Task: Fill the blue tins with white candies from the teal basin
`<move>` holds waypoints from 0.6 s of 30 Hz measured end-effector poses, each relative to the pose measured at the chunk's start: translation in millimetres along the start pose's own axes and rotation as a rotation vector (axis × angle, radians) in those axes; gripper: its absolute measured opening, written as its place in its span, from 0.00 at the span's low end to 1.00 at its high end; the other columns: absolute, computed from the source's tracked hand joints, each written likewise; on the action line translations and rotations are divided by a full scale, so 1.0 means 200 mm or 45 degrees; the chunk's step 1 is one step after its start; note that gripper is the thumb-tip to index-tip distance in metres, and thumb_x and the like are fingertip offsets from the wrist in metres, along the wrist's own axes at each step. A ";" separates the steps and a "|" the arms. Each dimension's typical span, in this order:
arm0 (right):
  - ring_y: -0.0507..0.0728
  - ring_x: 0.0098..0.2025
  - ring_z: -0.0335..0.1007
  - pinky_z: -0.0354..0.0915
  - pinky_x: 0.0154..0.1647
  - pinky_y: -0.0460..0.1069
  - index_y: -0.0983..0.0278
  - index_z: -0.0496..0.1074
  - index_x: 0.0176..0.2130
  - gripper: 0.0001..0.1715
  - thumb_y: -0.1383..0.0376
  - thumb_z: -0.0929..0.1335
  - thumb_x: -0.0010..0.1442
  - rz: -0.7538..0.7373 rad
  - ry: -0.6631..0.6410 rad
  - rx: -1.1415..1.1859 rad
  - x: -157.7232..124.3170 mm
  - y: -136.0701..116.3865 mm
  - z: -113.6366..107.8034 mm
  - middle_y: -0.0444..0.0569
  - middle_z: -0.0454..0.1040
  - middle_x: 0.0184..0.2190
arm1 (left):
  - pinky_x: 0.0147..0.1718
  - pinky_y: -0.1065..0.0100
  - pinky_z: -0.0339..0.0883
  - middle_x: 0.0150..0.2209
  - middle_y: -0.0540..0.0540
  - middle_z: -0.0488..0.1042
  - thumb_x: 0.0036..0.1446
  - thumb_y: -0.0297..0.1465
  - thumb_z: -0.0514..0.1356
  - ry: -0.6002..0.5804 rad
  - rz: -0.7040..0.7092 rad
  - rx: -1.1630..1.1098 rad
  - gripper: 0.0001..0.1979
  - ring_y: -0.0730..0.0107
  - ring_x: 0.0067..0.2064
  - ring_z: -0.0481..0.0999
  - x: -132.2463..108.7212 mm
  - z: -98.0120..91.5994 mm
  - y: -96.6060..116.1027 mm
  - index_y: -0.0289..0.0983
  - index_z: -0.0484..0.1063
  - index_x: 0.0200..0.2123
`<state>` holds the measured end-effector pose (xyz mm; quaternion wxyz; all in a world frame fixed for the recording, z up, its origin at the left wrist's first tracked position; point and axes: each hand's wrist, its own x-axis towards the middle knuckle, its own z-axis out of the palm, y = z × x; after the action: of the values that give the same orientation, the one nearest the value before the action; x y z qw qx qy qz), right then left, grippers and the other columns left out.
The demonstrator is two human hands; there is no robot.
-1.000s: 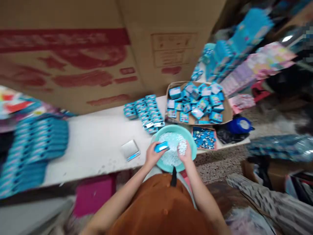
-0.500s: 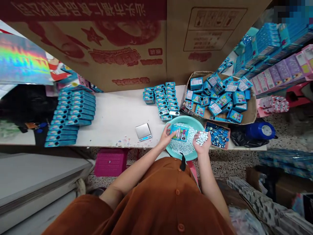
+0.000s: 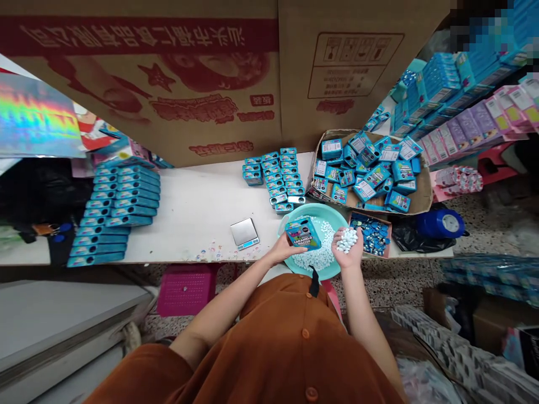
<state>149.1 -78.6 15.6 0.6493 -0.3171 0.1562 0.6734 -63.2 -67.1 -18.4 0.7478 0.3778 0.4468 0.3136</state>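
My left hand [image 3: 281,250] grips a small blue tin [image 3: 303,233] over a teal bowl [image 3: 287,221] that is full of small white candies [image 3: 316,259]. Palm up, my right hand [image 3: 348,253] is cupped around a heap of the same white candies [image 3: 347,239], just above the bowl's right edge. The bowl sits at the front edge of a white table [image 3: 197,207], close to my body.
A small silver scale [image 3: 245,233] lies left of the bowl. Rows of blue tins [image 3: 275,177] stand behind the bowl. A cardboard tray of blue tins [image 3: 367,168] and a red box of blue lids [image 3: 371,231] are at right. Stacked blue tins [image 3: 115,210] are at left, big cartons [image 3: 219,78] behind.
My right hand scooped white candies out of the bowl and turned palm up. My left hand turned the blue tin so that its printed face shows. The view also steadied.
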 end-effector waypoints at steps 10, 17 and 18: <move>0.46 0.24 0.65 0.63 0.23 0.41 0.62 0.65 0.27 0.12 0.56 0.67 0.54 -0.093 0.022 -0.035 0.00 0.01 0.06 0.41 0.69 0.25 | 0.51 0.58 0.63 0.49 0.41 0.72 0.52 0.30 0.60 -0.135 0.417 0.894 0.21 0.57 0.50 0.71 -0.02 0.03 0.04 0.37 0.66 0.51; 0.47 0.22 0.64 0.64 0.25 0.44 0.61 0.60 0.25 0.17 0.53 0.67 0.52 -0.345 0.034 -0.254 -0.03 0.05 0.11 0.38 0.66 0.21 | 0.55 0.56 0.59 0.52 0.42 0.71 0.47 0.20 0.57 -0.206 0.565 1.039 0.26 0.59 0.54 0.69 0.01 0.05 0.04 0.40 0.66 0.52; 0.47 0.22 0.63 0.64 0.25 0.44 0.61 0.60 0.25 0.17 0.53 0.67 0.52 -0.357 0.022 -0.270 -0.04 0.06 0.11 0.38 0.65 0.21 | 0.55 0.56 0.59 0.52 0.42 0.71 0.47 0.20 0.56 -0.226 0.578 1.056 0.26 0.59 0.54 0.69 0.02 0.05 0.05 0.40 0.66 0.52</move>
<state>132.8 -71.4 34.9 0.6986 -0.4080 0.0441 0.5861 -54.8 -62.6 -9.2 0.4821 0.7575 0.3748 0.2308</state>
